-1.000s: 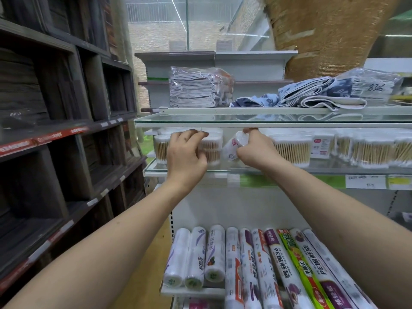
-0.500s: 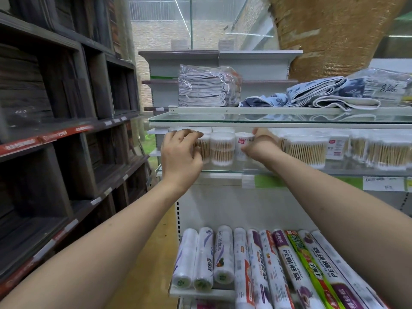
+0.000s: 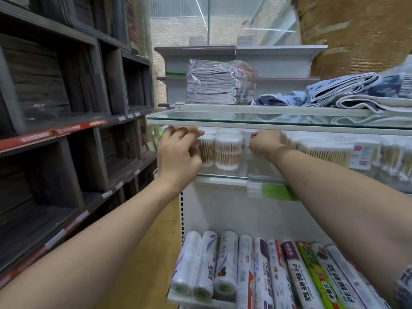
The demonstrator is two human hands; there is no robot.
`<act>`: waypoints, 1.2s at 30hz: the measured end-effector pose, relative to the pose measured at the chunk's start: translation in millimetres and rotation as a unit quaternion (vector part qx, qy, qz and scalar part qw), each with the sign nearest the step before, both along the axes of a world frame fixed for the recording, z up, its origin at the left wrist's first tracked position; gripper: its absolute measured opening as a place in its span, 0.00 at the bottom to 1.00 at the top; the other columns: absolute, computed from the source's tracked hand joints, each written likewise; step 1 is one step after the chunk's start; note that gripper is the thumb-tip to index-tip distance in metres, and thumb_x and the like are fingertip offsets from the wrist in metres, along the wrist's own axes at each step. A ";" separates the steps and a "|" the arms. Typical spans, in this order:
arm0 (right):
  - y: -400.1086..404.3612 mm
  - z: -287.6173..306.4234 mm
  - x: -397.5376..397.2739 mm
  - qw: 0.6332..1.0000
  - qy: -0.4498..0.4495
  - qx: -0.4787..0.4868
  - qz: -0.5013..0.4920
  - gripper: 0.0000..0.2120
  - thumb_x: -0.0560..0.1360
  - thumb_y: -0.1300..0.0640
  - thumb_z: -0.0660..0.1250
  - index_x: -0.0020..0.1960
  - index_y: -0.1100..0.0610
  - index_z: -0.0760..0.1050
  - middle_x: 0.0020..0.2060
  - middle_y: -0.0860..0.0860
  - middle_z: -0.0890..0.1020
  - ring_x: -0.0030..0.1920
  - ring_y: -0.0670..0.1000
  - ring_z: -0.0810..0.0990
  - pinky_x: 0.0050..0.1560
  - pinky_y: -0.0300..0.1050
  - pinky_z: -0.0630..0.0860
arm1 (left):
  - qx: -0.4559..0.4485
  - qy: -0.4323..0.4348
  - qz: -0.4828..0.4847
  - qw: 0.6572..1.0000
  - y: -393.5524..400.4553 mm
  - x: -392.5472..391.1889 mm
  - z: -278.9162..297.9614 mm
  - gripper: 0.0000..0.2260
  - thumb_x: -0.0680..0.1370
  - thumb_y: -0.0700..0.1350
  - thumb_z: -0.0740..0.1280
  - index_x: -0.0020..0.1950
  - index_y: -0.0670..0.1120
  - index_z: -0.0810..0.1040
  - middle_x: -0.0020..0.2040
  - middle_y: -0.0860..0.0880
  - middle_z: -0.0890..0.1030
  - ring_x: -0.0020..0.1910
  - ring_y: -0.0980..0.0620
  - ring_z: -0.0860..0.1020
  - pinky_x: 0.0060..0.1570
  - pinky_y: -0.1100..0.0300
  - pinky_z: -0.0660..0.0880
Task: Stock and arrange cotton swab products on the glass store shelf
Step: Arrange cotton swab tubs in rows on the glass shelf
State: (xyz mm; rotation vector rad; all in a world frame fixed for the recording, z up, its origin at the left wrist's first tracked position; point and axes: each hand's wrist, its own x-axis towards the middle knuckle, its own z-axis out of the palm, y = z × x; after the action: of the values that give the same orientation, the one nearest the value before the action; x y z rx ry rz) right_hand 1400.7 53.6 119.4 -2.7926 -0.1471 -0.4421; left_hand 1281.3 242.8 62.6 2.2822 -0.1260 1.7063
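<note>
Round clear tubs of wooden cotton swabs (image 3: 228, 150) stand at the left end of the glass shelf (image 3: 223, 176). My left hand (image 3: 178, 152) curls around the leftmost tub (image 3: 206, 150), which is mostly hidden behind it. My right hand (image 3: 265, 142) reaches under the upper glass shelf and grips a small white swab tub with a red label (image 3: 248, 138) behind the front row. Flat packs of cotton swabs (image 3: 330, 150) fill the shelf to the right.
The upper glass shelf (image 3: 267, 120) holds bagged folded cloths (image 3: 214, 83) and blue patterned towels (image 3: 347, 88). Rolls of plastic wrap and bags (image 3: 256, 275) lie on the lower shelf. Dark wooden shelving (image 3: 66, 108) lines the left side.
The view has shifted left and closer. My right hand has pushed the white tub further back on the shelf. My left hand stays at the leftmost tub.
</note>
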 end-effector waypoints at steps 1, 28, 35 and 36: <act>1.1 -0.3 3.2 1.000 0.001 -0.006 -0.003 0.15 0.82 0.56 0.57 0.65 0.60 0.75 0.62 0.58 0.77 0.66 0.59 0.75 0.66 0.51 0.71 | 0.003 0.000 0.001 1.000 -0.3 1.2 -0.6 0.13 0.72 0.34 0.69 0.54 0.44 0.86 0.53 0.48 0.85 0.52 0.41 0.79 0.58 0.53 0.71; -32.1 -23.0 -126.5 0.989 -0.078 0.114 0.053 0.26 0.76 0.51 0.66 0.73 0.54 0.71 0.66 0.57 0.78 0.64 0.61 0.76 0.62 0.50 0.73 | -0.047 0.077 -0.079 0.993 -45.1 -39.8 -24.8 0.14 0.73 0.39 0.70 0.58 0.44 0.85 0.57 0.46 0.84 0.58 0.42 0.76 0.63 0.56 0.68; -76.3 -41.2 -176.0 0.982 -0.160 0.078 0.058 0.25 0.76 0.49 0.67 0.71 0.55 0.72 0.64 0.56 0.77 0.66 0.59 0.73 0.67 0.53 0.70 | -0.044 0.118 -0.115 0.985 -100.1 -61.6 -33.6 0.15 0.74 0.44 0.67 0.59 0.44 0.84 0.59 0.45 0.82 0.61 0.43 0.76 0.64 0.55 0.68; -86.5 -45.7 -182.7 0.981 -0.168 0.081 0.056 0.25 0.76 0.49 0.67 0.71 0.55 0.72 0.64 0.56 0.77 0.66 0.59 0.73 0.67 0.54 0.70 | -0.044 0.126 -0.118 0.984 -111.1 -65.0 -33.9 0.16 0.74 0.45 0.67 0.59 0.44 0.84 0.60 0.45 0.82 0.61 0.42 0.76 0.64 0.54 0.67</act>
State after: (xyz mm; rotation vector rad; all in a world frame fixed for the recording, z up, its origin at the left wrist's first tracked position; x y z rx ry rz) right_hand 1218.1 -32.9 73.7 -2.5156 -0.3262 -0.8529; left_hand 1216.3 131.8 28.7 2.2902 -0.2512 1.2709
